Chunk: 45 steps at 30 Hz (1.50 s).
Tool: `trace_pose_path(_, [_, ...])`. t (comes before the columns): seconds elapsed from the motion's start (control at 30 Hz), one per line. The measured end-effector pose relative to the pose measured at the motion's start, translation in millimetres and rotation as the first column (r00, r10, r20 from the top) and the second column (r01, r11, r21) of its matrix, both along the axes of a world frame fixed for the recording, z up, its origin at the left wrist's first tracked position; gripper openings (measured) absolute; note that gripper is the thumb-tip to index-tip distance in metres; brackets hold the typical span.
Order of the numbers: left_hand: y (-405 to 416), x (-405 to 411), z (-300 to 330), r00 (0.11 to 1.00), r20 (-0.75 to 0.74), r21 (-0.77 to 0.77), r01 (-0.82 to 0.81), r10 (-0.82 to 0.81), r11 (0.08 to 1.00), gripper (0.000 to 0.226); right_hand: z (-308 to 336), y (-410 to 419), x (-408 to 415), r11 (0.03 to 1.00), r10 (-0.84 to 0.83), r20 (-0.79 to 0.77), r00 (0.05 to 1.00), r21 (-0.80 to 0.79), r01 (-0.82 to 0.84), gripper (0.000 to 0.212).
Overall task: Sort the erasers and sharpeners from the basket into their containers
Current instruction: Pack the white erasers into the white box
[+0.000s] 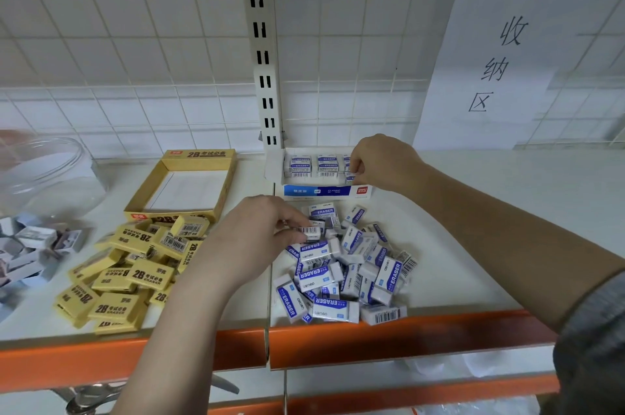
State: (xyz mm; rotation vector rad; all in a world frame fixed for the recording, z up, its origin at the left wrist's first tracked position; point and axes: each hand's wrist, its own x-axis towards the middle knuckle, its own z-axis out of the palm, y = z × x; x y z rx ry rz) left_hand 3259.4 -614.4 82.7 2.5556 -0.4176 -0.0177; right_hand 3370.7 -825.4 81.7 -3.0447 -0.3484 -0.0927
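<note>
Blue erasers [313, 165] in white box [273, 167]

We see two bare forearms. Our left hand [260, 238] wears no glove, nor does our right hand [382, 161]; a grey knit sleeve [595, 340] is pushed up our right arm.

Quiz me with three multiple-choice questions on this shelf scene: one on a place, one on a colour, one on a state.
1. Where is the right hand?
A. at the white-and-blue cardboard eraser box
B. in the clear plastic jar
2. What colour is the front edge of the shelf?
A. green
B. orange
3. How is the open yellow cardboard box?
A. empty
B. full

Key: 1 A, the fingers reach inside it. 2 B, it shows orange. 3 A, only its bare white floor shows.
</note>
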Motion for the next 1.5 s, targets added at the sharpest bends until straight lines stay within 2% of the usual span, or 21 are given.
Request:
trace_pose_path(0.1, [2, 1, -3, 0.999, 0.05, -0.033, 0.005, -0.003, 0.999, 0.023, 0, 2, -2, 0.994, 0.012, -0.02, 1.0, 0.108, -0.009, 0.018])
trace_pose_path(0.23, [4, 4, -6, 0.992, 0.124, -0.092, 0.01, 0.001, 0.996, 0.025, -4, 3, -2, 0.985, -0.036, -0.026, 0.999, 0.166, 0.04, 0.016])
trace_pose_path(0.4, [4, 4, -8, 0.977, 0.186, -0.199, -0.063, 0.101, 0.978, 0.019, -4, 2, -4, 0.973, -0.066, -0.025, 0.997, 0.22, 0.07, 0.015])
trace_pose_path(0.6, [2, 7, -9, 0.976, 0.079, -0.445, -0.147, 0.203, 0.883, 0.014, -1, -1, -21, 0.901, -0.071, 0.074, 0.995, 0.433, 0.032, 0.008])
trace_pose_path(0.73, [-2, 9, -8, 0.975, -0.068, -0.632, -0.207, 0.213, 0.747, 0.011, 1, -2, -40, 0.852, -0.093, 0.094, 0.991, 0.523, 0.03, 0.007])
trace_pose_path(0.8, [-5, 8, -6, 0.971, -0.118, -0.684, -0.23, 0.206, 0.692, 0.017, 1, -3, -50, 0.838, -0.102, 0.098, 0.99, 0.544, 0.032, 0.008])
trace_pose_path(0.87, [-6, 10, -3, 0.97, -0.124, -0.699, -0.236, 0.21, 0.675, 0.016, 1, -4, -60, 0.827, -0.098, 0.089, 0.991, 0.561, 0.031, 0.007])
trace_pose_path(0.97, [-5, 23, 4, 0.97, -0.095, -0.664, -0.229, 0.223, 0.712, 0.008, 0, -6, -73, 0.819, -0.09, 0.064, 0.994, 0.572, 0.037, 0.007])
trace_pose_path(1.07, [-7, 45, 16, 0.983, -0.042, -0.564, -0.17, 0.178, 0.808, 0.006, 0, -10, -84, 0.808, -0.098, 0.052, 0.994, 0.588, 0.049, 0.006])
trace_pose_path(1.17, [-17, 70, 29, 0.996, 0.034, -0.375, -0.064, 0.082, 0.925, 0.013, 0, -13, -95, 0.769, -0.114, 0.048, 0.992, 0.637, 0.058, 0.006])
trace_pose_path(1.23, [-27, 88, 32, 0.999, 0.032, -0.243, -0.011, 0.02, 0.97, 0.016, -1, -16, -102, 0.746, -0.136, 0.046, 0.99, 0.662, 0.071, 0.007])
trace_pose_path(1.37, [-45, 113, 21, 0.999, -0.003, -0.027, 0.033, -0.033, 0.999, 0.017, -3, -21, -113, 0.716, -0.156, 0.046, 0.987, 0.693, 0.081, 0.011])
trace_pose_path(1.5, [-51, 123, 8, 0.998, -0.065, 0.046, -0.013, 0.016, 0.999, 0.008, -7, -25, -120, 0.697, -0.166, 0.021, 0.986, 0.71, 0.102, 0.015])
